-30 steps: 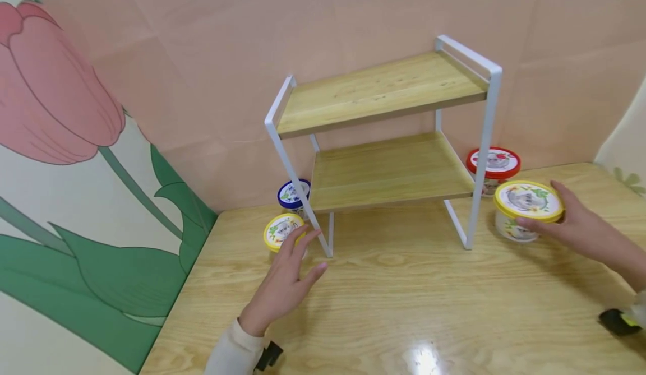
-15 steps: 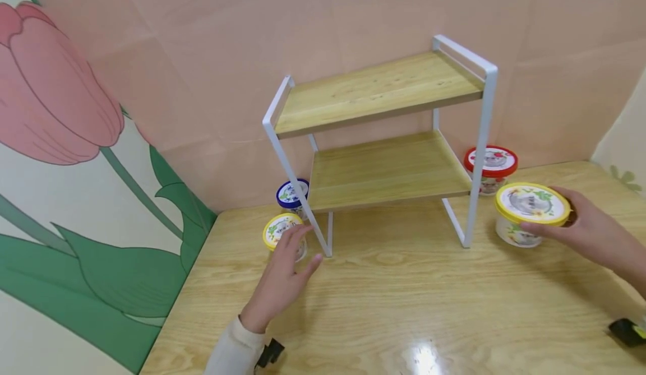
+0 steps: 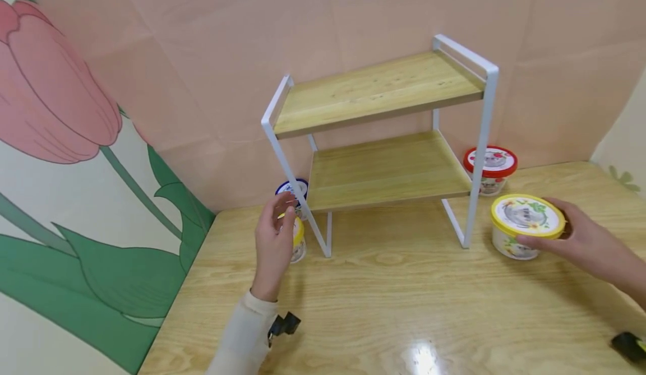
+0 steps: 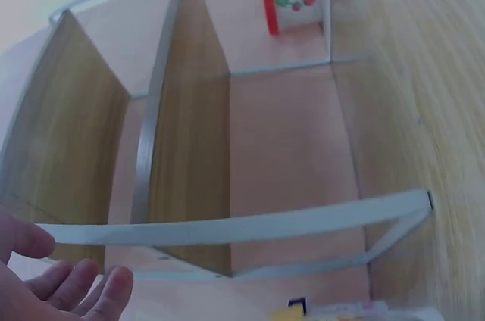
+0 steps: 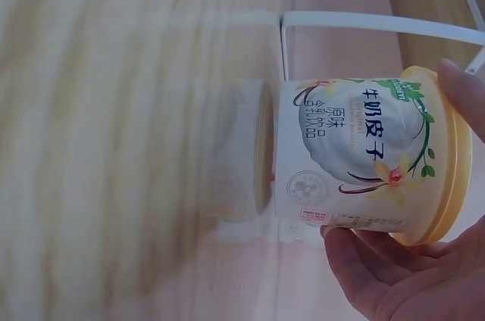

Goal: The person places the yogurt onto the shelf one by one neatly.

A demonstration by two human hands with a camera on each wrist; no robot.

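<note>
My right hand (image 3: 580, 237) grips a yellow-lidded dairy tub (image 3: 522, 235) by its side, right of the shelf rack. In the right wrist view that tub (image 5: 356, 154) is upright, its base just over the glossy tabletop, with thumb at the lid and fingers round the side. My left hand (image 3: 272, 246) is at the rack's left, in front of a second yellow-lidded tub (image 3: 299, 240) and partly hiding it. Its fingers bend loosely; in the left wrist view the fingers (image 4: 83, 287) hold nothing. A blue-lidded tub (image 3: 301, 189) stands just behind.
A two-tier shelf rack (image 3: 383, 173) with white metal frame and wooden boards stands mid-table by the pink backdrop (image 3: 202, 83). Behind its right leg is a red-lidded tub (image 3: 492, 165). A wall with a painted tulip (image 3: 60, 83) borders the left.
My left hand has turned and moved up over the left yellow-lidded tub, covering more of it. My right hand has brought its tub slightly nearer to me.
</note>
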